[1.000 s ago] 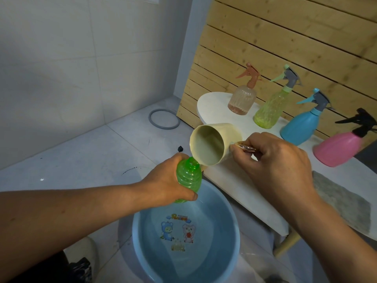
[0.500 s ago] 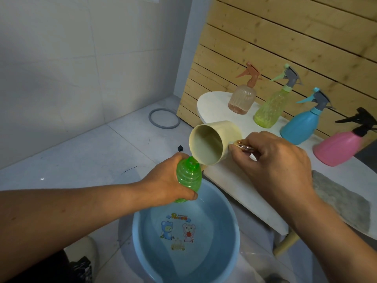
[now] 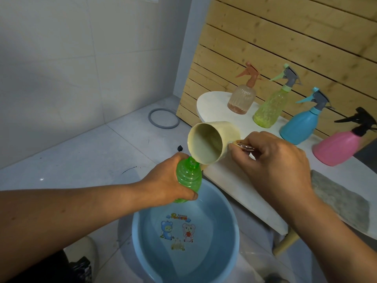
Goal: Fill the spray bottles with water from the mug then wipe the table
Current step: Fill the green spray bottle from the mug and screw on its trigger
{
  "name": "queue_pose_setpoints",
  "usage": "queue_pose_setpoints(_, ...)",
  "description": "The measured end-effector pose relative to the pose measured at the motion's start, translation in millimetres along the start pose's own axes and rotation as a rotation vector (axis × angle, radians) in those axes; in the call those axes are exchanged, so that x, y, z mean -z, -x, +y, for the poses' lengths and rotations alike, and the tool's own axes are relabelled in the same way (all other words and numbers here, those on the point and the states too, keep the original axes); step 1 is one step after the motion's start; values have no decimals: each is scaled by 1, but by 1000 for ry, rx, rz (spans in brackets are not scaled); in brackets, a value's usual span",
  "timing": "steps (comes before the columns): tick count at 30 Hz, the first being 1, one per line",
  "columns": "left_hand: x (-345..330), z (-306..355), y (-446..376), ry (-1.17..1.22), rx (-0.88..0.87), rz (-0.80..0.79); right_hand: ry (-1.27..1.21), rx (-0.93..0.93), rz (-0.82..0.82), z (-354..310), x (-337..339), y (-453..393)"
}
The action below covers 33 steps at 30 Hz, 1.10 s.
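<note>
left hand [image 3: 169, 183] wraps the green bottle [image 3: 188, 178] above the basin [image 3: 234, 225] — right hand [image 3: 273, 166] grips the tipped mug [image 3: 212, 142] handle, rim at the bottle's mouth.

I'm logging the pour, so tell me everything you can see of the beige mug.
The beige mug looks like matte plastic, a plain tapered cup. It is tipped on its side, mouth toward the camera, lower lip at the neck of the green bottle. The right hand grips its metallic-looking handle. It hangs above the table's edge. Water inside cannot be made out.
</note>
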<state>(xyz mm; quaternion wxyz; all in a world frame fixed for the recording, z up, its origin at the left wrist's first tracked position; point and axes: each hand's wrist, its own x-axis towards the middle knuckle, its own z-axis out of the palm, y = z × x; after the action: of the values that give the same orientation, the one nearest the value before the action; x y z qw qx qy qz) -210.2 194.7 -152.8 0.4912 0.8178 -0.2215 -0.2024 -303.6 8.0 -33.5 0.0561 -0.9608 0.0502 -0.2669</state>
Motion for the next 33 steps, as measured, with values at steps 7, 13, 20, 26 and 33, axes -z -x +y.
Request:
queue_pose_setpoints(7,0,-2,-1,20,-13,38,-603,-500,-177,19,-2,-12)
queue_pose_setpoints(13,4,5,-3,109,-41,92,-745,-673,-301,41,-16,-10)
queue_pose_setpoints(20,3,9,-2,96,-67,86,-610,-591,-478,66,-75,25)
queue_pose_setpoints(26,0,7,-2,90,-57,95,126,-69,-438,73,-109,55)
queue_pose_setpoints(33,-1,7,-6,104,-44,107,453,309,-240,69,-117,69)
